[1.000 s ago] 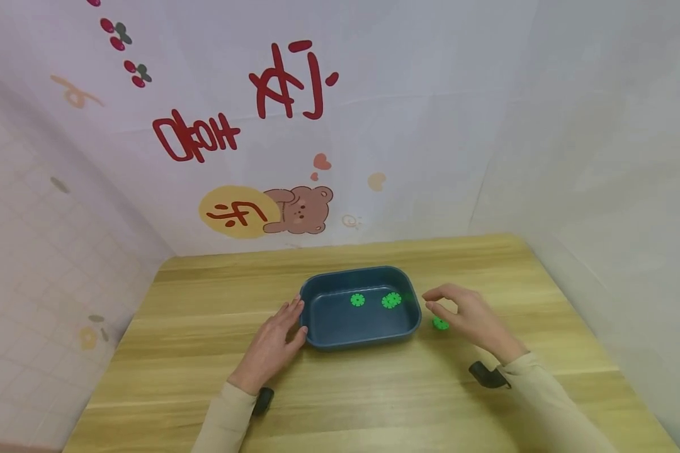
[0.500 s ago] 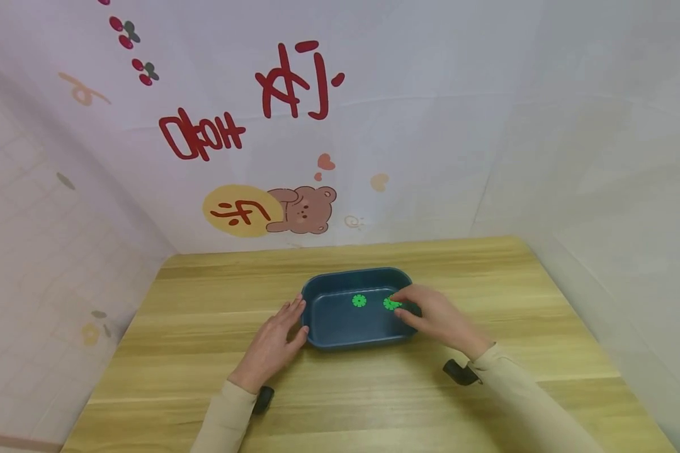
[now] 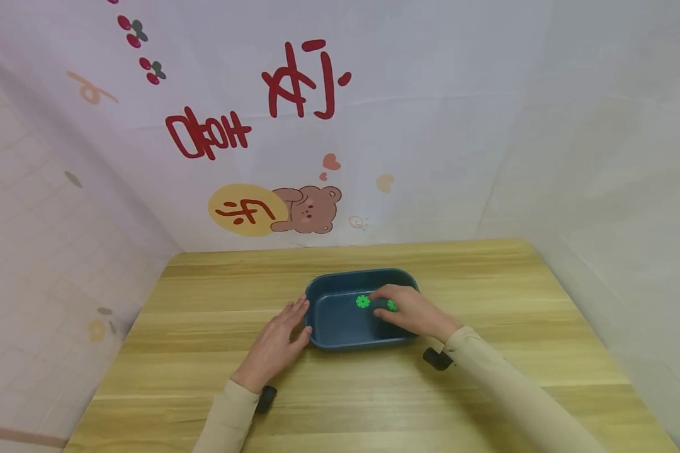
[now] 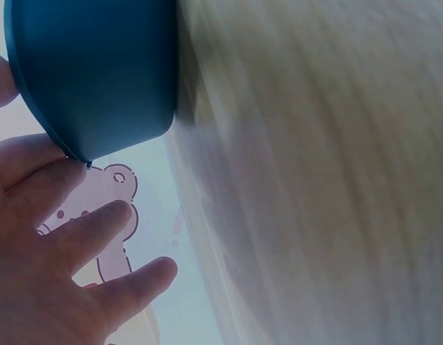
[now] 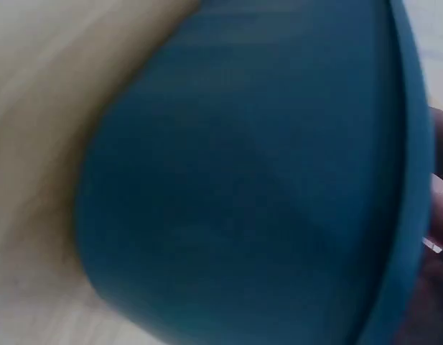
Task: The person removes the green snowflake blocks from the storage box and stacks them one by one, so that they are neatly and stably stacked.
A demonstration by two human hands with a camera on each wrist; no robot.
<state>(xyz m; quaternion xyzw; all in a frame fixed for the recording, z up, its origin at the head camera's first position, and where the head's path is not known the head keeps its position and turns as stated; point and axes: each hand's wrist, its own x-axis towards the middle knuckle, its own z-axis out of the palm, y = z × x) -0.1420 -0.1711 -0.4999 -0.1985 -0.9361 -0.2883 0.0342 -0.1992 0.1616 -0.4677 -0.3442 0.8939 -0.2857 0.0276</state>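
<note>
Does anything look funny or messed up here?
Yes, the bear on the wall: it's sideways instead of upright. The tub sits flat with green pieces inside, and I see nothing spilled or broken.

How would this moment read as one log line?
left hand: touching blue tray at left end | right hand: over blue tray, near green pieces | green pieces: in blue tray, one partly hidden

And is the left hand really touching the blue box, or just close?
Touching. The left wrist view shows it: the left hand has fingers right up against the blue box, with no gap.
</note>
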